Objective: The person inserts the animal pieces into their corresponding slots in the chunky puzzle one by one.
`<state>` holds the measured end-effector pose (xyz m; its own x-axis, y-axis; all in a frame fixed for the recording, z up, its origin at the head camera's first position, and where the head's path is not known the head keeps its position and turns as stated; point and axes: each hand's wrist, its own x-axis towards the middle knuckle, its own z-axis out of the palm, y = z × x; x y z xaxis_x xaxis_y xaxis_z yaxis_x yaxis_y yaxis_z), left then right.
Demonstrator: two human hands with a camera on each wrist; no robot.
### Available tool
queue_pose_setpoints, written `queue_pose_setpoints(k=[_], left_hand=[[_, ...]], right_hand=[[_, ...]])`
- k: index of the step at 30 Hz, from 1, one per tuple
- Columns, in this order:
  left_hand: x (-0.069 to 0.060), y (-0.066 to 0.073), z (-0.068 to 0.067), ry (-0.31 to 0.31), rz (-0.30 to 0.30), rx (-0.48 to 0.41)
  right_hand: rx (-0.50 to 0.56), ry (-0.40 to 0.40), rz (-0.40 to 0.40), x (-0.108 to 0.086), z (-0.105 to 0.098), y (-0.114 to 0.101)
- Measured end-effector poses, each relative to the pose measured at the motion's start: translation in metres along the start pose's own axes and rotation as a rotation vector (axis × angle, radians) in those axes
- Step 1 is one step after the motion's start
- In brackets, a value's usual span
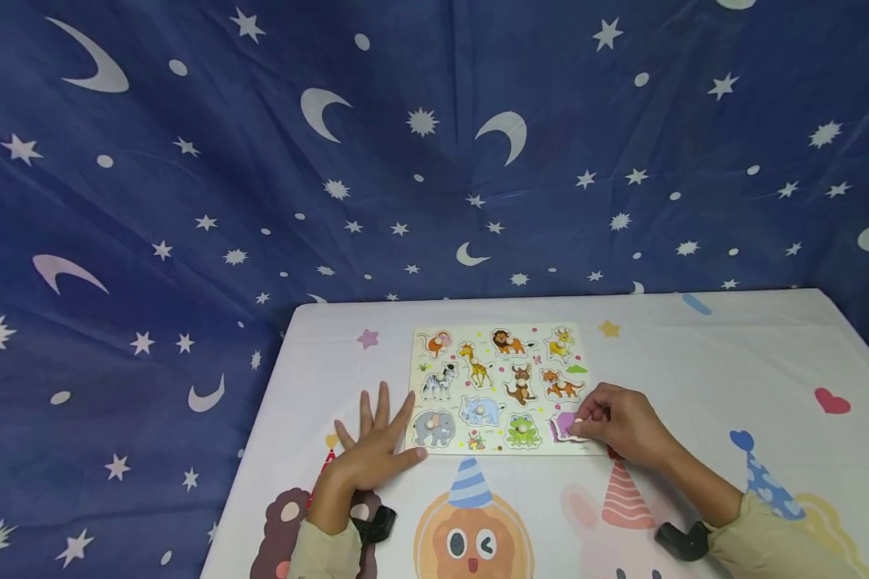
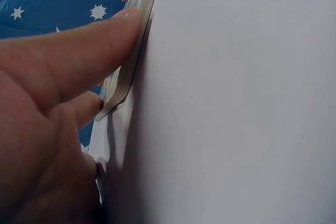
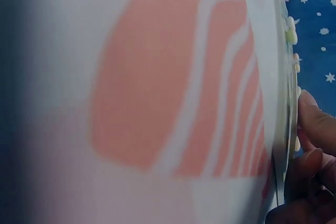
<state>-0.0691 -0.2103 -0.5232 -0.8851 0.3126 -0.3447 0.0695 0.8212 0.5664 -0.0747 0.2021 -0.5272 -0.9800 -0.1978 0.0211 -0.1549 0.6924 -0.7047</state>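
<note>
A wooden peg puzzle board [image 1: 466, 331] lies on the table, with animal pieces such as a lion [image 1: 505, 344], a giraffe, a zebra, a frog [image 1: 524, 435] and a grey elephant [image 1: 434, 432] in it. At its lower right corner my right hand [image 1: 626, 422] pinches a purple animal puzzle piece [image 1: 563, 425], which sits slightly askew over its outline. The fingers partly hide this piece. My left hand [image 1: 368, 458] is spread at the board's lower left, thumb and fingertips touching its edge. In the left wrist view, the thumb [image 2: 100, 51] presses against the board's side [image 2: 137, 51].
A white cloth with printed cartoon animals, party hats [image 1: 471, 484] and a heart [image 1: 832, 400] covers the table. Behind and to the left hangs a dark blue curtain [image 1: 405, 209] with moons and stars. Each wrist wears a black camera mount [image 1: 376, 524].
</note>
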Motion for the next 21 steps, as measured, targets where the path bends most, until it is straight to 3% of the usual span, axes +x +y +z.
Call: queue_pose_setpoints(k=[11,21], left_hand=[[-0.0007,0.0005,-0.0007,-0.006,-0.005,0.000],[0.0010,-0.0006,-0.0006,-0.012,-0.011,0.014]], right_hand=[[-0.023,-0.003,-0.058,0.0024,0.0072,-0.0038],[-0.021,-0.022,-0.042,0.0019,0.0082,-0.0042]])
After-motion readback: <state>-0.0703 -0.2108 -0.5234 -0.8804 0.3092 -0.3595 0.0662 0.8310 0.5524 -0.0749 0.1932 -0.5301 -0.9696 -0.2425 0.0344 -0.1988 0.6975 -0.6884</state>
